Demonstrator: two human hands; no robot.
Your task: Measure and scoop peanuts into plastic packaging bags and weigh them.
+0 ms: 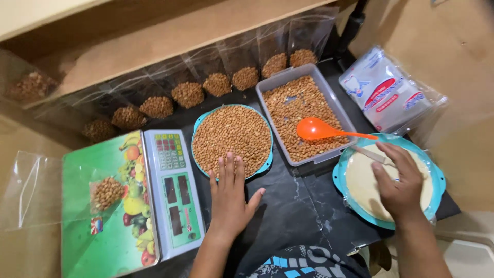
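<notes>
My left hand (230,194) lies flat, fingers together, on the dark mat with its fingertips on the near rim of a round teal plate (197,123) heaped with brown nuts. My right hand (399,180) rests palm down on a teal plate (435,175) filled with a pale flour-like layer, fingers curled near a small flat scraper (371,154). An orange plastic spoon (321,129) lies across a grey rectangular tray (346,116) of nuts between the two plates.
A green digital scale (172,198) at left carries a clear bag of nuts (105,193). Several filled clear bags (188,94) stand in a row against the back ledge. A stack of packaged bags (386,90) lies at far right.
</notes>
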